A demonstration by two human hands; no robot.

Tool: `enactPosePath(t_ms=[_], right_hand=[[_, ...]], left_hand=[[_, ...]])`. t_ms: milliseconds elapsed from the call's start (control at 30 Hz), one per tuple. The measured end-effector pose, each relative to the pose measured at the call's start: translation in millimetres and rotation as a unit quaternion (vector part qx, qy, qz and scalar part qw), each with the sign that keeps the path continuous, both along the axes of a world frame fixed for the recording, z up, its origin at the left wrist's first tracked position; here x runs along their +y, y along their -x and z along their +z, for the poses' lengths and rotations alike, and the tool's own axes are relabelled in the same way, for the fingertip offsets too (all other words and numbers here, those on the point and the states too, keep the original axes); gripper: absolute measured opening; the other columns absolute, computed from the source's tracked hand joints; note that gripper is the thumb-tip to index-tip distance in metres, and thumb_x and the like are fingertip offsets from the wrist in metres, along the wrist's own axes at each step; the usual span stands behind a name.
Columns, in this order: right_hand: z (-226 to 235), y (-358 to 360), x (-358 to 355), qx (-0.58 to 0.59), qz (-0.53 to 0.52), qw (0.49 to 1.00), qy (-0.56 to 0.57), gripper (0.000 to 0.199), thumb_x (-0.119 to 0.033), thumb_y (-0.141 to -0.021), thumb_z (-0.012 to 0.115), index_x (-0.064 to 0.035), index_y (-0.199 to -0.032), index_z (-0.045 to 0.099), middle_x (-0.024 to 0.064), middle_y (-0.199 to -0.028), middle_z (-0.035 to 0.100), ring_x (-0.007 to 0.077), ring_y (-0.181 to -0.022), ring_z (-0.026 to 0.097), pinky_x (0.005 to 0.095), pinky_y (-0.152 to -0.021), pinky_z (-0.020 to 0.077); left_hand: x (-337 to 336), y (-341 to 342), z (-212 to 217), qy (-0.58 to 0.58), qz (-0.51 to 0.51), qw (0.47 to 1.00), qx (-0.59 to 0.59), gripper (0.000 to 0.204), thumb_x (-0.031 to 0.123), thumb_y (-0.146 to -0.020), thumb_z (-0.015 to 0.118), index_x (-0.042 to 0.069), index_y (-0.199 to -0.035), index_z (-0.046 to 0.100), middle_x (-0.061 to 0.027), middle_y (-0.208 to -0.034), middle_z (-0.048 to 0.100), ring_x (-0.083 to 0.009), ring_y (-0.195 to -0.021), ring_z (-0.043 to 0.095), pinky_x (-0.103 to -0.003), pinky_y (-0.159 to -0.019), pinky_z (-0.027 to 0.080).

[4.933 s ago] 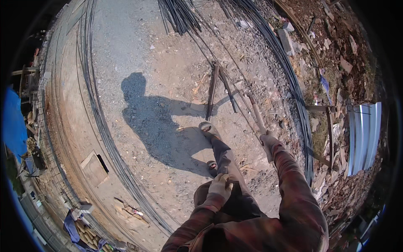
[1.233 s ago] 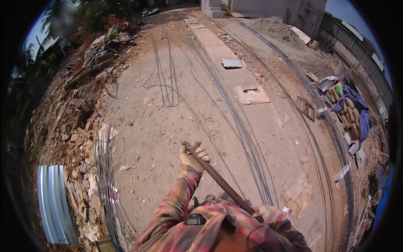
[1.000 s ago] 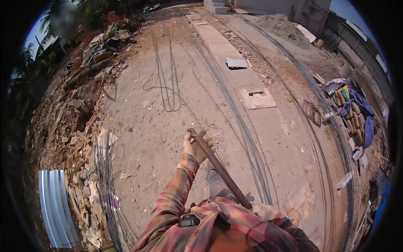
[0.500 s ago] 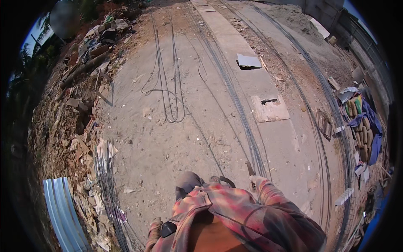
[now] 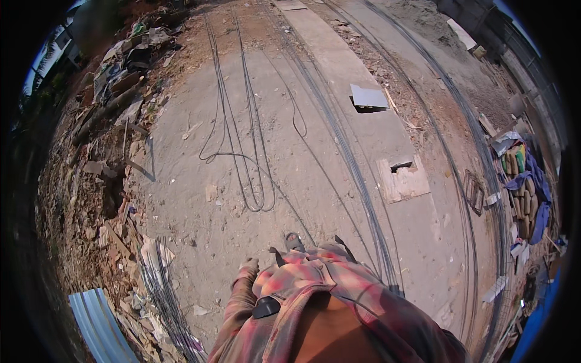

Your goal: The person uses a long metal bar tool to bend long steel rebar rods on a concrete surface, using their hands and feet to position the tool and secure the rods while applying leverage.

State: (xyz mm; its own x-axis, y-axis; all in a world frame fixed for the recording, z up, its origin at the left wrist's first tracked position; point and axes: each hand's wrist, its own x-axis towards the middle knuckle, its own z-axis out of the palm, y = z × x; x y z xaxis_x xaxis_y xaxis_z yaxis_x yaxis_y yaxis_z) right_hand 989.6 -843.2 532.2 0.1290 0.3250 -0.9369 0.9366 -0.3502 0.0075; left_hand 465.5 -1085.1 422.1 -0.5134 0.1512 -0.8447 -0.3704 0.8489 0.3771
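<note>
left hand [image 5: 247, 267] gloved, hangs by hip, fingers' grip unclear | right hand hidden | steel rods [image 5: 357, 175] lie untouched on ground [image 5: 200, 230] | none lifted

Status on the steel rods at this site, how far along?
Done: long rods lie in rows along the concrete strip. In hand: nothing seen; the left hand hangs by the plaid shirt, right hand out of view. Left: looped wire and a loose bundle lie unsorted on the dirt.
</note>
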Motion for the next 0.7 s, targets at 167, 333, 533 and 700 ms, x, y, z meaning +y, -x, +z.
enactPosePath(t_ms=[167, 333, 533, 700], right_hand=[[-7, 103, 55, 0.039, 0.003, 0.998, -0.044, 0.015, -0.015, -0.080, 0.056, -0.0029, -0.083, 0.064, 0.0071, -0.063, 0.058, 0.0189, -0.056, 0.057, 0.0346, -0.046, 0.0453], [-29, 187, 104, 0.051, -0.001, 0.998, -0.042, 0.017, -0.016, -0.080, 0.057, -0.0020, -0.085, 0.065, 0.0078, -0.064, 0.059, 0.0192, -0.057, 0.058, 0.0349, -0.048, 0.0462], [-61, 276, 169, 0.076, 0.023, 0.997, -0.023, 0.020, -0.017, -0.079, 0.057, -0.0010, -0.087, 0.066, 0.0085, -0.066, 0.060, 0.0196, -0.059, 0.060, 0.0352, -0.050, 0.0471], [-71, 349, 231, 0.111, 0.075, 0.990, -0.033, 0.022, -0.017, -0.079, 0.058, -0.0002, -0.089, 0.067, 0.0091, -0.067, 0.062, 0.0199, -0.061, 0.060, 0.0355, -0.052, 0.0479]], left_hand=[[200, 173, 68, -0.167, -0.043, 0.977, 0.123, 0.032, 0.029, -0.083, 0.061, 0.008, -0.107, 0.062, -0.0031, -0.077, 0.063, -0.0135, -0.063, 0.058, -0.031, -0.056, 0.045], [329, 233, 108, -0.213, -0.088, 0.967, 0.105, 0.027, 0.032, -0.086, 0.059, 0.018, -0.109, 0.061, 0.0017, -0.087, 0.064, -0.0120, -0.075, 0.062, -0.032, -0.065, 0.046], [322, 232, 70, -0.096, -0.092, 0.991, -0.021, 0.027, 0.033, -0.083, 0.064, 0.016, -0.104, 0.061, 0.0014, -0.079, 0.062, -0.0124, -0.068, 0.060, -0.032, -0.056, 0.045], [253, 283, 75, 0.102, -0.160, 0.980, -0.051, 0.029, 0.032, -0.084, 0.064, 0.012, -0.105, 0.062, -0.0011, -0.082, 0.063, -0.0137, -0.070, 0.060, -0.032, -0.060, 0.047]])
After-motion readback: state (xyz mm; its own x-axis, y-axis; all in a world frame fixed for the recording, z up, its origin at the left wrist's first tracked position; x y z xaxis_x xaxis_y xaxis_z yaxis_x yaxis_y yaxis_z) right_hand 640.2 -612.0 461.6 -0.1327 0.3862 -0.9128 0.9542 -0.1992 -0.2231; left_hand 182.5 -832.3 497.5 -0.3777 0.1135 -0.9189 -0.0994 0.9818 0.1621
